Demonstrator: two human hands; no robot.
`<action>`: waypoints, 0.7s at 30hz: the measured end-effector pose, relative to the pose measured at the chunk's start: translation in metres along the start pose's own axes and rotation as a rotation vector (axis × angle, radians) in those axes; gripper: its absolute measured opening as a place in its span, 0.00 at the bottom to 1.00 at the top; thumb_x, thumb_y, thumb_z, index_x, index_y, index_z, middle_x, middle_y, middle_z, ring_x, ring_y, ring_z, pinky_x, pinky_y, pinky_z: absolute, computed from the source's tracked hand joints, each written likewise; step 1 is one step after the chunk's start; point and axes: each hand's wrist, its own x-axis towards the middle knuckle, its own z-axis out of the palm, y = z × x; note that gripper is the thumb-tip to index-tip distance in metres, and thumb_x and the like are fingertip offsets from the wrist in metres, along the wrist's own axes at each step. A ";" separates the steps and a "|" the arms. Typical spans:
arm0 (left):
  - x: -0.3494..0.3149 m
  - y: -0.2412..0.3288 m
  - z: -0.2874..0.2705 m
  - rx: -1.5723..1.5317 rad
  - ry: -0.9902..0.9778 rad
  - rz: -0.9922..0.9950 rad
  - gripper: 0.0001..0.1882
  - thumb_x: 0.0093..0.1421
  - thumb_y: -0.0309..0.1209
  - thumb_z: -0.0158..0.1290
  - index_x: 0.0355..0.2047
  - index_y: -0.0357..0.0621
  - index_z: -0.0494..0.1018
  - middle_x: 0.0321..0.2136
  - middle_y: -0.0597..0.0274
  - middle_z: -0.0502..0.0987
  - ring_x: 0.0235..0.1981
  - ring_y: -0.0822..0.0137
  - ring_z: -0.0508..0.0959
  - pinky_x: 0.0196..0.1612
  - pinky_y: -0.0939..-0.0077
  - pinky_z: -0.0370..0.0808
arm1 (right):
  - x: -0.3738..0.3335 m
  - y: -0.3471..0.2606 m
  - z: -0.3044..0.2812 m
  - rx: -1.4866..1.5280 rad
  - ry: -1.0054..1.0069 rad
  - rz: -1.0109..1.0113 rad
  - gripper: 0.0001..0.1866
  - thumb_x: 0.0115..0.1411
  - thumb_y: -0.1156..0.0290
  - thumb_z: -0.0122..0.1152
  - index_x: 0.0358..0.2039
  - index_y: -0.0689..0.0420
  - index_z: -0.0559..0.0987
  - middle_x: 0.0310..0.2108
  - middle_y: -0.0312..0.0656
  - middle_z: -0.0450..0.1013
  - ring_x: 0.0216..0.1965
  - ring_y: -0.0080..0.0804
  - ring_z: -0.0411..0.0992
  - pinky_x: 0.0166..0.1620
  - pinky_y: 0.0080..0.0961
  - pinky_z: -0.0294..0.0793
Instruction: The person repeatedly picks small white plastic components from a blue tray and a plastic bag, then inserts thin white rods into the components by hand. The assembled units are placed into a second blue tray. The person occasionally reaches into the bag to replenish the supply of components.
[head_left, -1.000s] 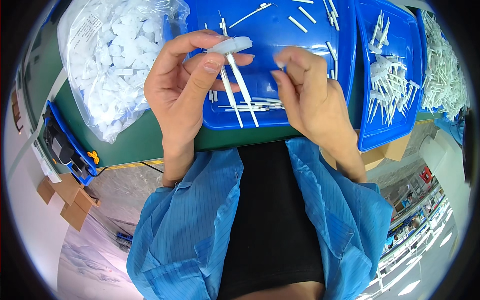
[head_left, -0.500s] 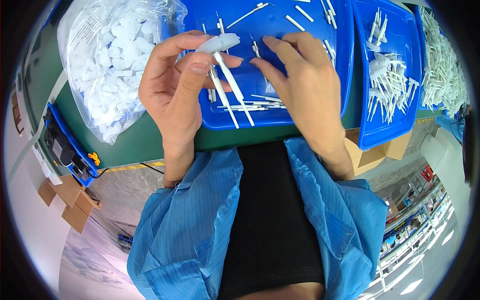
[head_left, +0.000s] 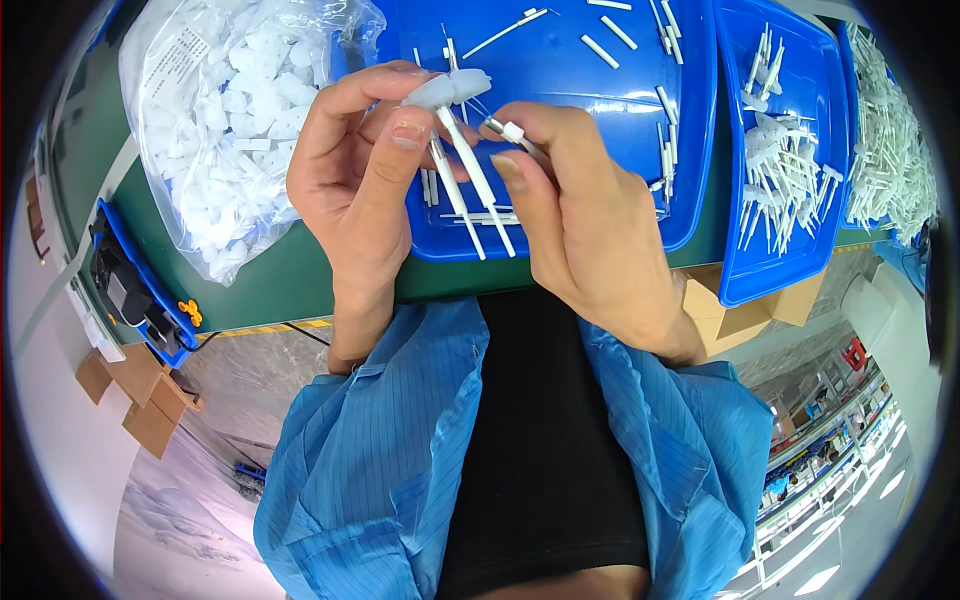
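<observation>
My left hand (head_left: 352, 185) pinches a translucent white plastic cap (head_left: 452, 88) between thumb and fingers. Two white rods (head_left: 466, 160) with narrower ends hang down from the cap. Close by on the right, my right hand (head_left: 595, 205) grips a thin white rod (head_left: 513, 132) with a fine wire-like tip. That tip points at the cap; whether it touches cannot be made out. Most of this rod is hidden in the right fingers. Below both hands lies a blue tray (head_left: 560, 75) with several similar white rods, some tipped with wire.
A clear bag (head_left: 225, 130) full of white plastic caps lies on the green table (head_left: 265, 300) at left. On the right, another blue tray (head_left: 765, 265) holds assembled pieces, beside a heap of more (head_left: 885, 140). An open cardboard box (head_left: 745, 315) stands below the table edge.
My right hand has picked up a thin rod from the tray and brought it down and left toward the cap. My left hand keeps its hold, shifted slightly right.
</observation>
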 end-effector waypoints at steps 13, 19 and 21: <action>0.003 0.004 0.002 0.115 -0.186 0.165 0.12 0.57 0.13 0.54 0.43 0.28 0.72 0.42 0.49 0.74 0.40 0.63 0.80 0.47 0.74 0.79 | 0.005 0.002 -0.005 0.015 0.026 -0.110 0.03 0.64 0.75 0.55 0.37 0.60 0.74 0.22 0.43 0.74 0.20 0.32 0.74 0.22 0.25 0.69; 0.000 0.002 -0.004 0.050 -0.224 0.114 0.15 0.50 0.14 0.63 0.39 0.28 0.74 0.39 0.47 0.75 0.39 0.61 0.81 0.41 0.74 0.81 | 0.005 0.015 -0.010 0.498 -0.210 0.012 0.06 0.63 0.72 0.58 0.37 0.60 0.73 0.22 0.45 0.73 0.19 0.42 0.74 0.20 0.31 0.70; 0.000 0.004 -0.003 0.037 -0.248 0.146 0.14 0.50 0.14 0.63 0.37 0.28 0.74 0.38 0.47 0.76 0.39 0.60 0.81 0.41 0.73 0.81 | 0.002 0.019 -0.008 0.534 -0.207 -0.043 0.05 0.63 0.72 0.58 0.37 0.60 0.74 0.25 0.44 0.74 0.18 0.39 0.73 0.20 0.29 0.70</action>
